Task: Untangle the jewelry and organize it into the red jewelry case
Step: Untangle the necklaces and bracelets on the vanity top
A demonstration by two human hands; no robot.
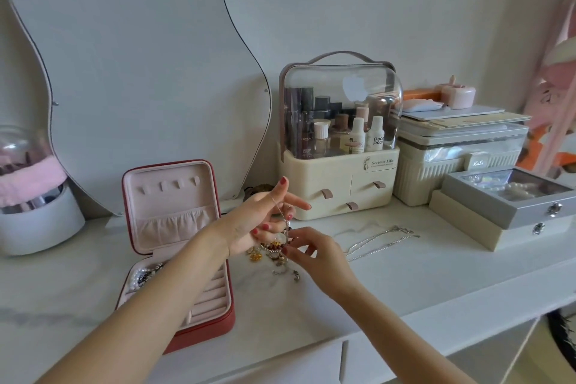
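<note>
Two hands are at work just right of one open red case (187, 259): a thin chain (279, 207) is pinched high by the left hand (261, 218), apparently for slack, while a bead knot (274, 247) is picked by the right hand (314, 251); two freed chains (380, 240) are laid apart on the surface (405, 290).

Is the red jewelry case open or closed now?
Open. The red jewelry case has its lid standing upright, showing the pink lining and hooks.

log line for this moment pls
left hand lifts thin chain | right hand picks at jewelry tangle | red jewelry case open | silver chains on table
</note>
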